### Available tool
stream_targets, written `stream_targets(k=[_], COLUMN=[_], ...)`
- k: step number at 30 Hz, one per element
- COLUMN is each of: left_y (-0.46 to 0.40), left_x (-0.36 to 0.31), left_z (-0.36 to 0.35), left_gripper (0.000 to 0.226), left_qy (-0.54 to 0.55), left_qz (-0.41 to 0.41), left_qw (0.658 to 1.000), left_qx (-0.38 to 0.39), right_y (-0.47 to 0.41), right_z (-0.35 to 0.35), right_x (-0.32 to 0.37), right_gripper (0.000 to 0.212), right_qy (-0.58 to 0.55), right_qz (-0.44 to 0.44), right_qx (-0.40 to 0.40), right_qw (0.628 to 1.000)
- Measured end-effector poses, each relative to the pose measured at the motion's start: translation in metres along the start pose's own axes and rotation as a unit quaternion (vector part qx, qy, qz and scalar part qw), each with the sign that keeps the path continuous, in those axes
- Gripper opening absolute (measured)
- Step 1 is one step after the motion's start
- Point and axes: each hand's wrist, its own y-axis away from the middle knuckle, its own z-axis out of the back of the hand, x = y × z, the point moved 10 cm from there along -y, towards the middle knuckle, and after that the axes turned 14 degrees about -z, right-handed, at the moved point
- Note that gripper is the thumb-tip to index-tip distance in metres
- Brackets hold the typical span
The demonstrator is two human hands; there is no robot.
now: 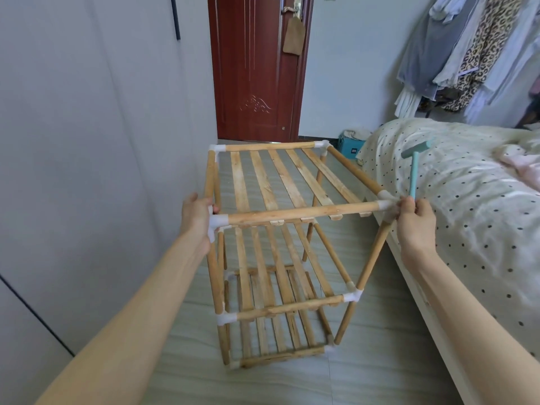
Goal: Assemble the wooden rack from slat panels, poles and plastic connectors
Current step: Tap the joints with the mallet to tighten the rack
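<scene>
At centre frame the wooden rack [280,244] stands on the floor [380,361], three slat tiers joined by white plastic connectors. My left hand [197,217] has its grip curled round the near left corner connector [217,223]. My right hand [415,220] pinches a small teal hammer [414,168] upright beside the near right connector [387,201], touching the bed [467,214] edge at right of frame.

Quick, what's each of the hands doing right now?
Left hand: gripping the wooden rack's near-left white plastic corner connector.
Right hand: holding the small turquoise plastic mallet by its handle.
</scene>
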Motion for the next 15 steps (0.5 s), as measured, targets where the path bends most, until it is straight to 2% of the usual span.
stream_targets(k=[4, 6, 7, 8, 9, 10, 12, 13, 15], left_y=[0.035, 0.067, 0.083, 0.098, 0.110, 0.117, 0.117, 0.110, 0.082], left_x=[-0.005, -0.001, 0.000, 0.000, -0.003, -0.013, -0.036, -0.040, -0.034], left_z=[-0.019, -0.041, -0.053, -0.066, -0.075, -0.080, -0.085, -0.089, -0.091], left_gripper=[0.050, 0.044, 0.042, 0.040, 0.039, 0.038, 0.033, 0.030, 0.032], left_qy=[-0.013, -0.052, -0.097, -0.162, -0.249, -0.350, -0.500, -0.541, -0.615], left_qz=[-0.048, -0.060, -0.080, -0.115, -0.184, -0.277, -0.468, -0.502, -0.455], left_qw=[0.999, 0.995, 0.985, 0.960, 0.910, 0.839, 0.668, 0.612, 0.569], left_qx=[-0.015, 0.055, 0.118, 0.199, 0.275, 0.312, 0.291, 0.285, 0.301], right_y=[0.027, 0.041, 0.045, 0.049, 0.051, 0.054, 0.060, 0.063, 0.068], right_z=[0.004, 0.005, 0.007, 0.010, 0.012, 0.015, 0.017, 0.017, 0.018], right_x=[-0.023, -0.030, -0.033, -0.037, -0.041, -0.044, -0.051, -0.054, -0.057], right_gripper=[0.024, 0.024, 0.023, 0.023, 0.022, 0.023, 0.025, 0.025, 0.026], right_qy=[-0.010, -0.048, -0.069, -0.089, -0.107, -0.123, -0.159, -0.176, -0.194], right_qz=[-0.006, -0.019, -0.027, -0.036, -0.044, -0.056, -0.081, -0.091, -0.102], right_qx=[0.020, 0.050, 0.064, 0.075, 0.084, 0.095, 0.115, 0.125, 0.140], right_qw=[1.000, 0.997, 0.995, 0.993, 0.990, 0.986, 0.977, 0.972, 0.966])
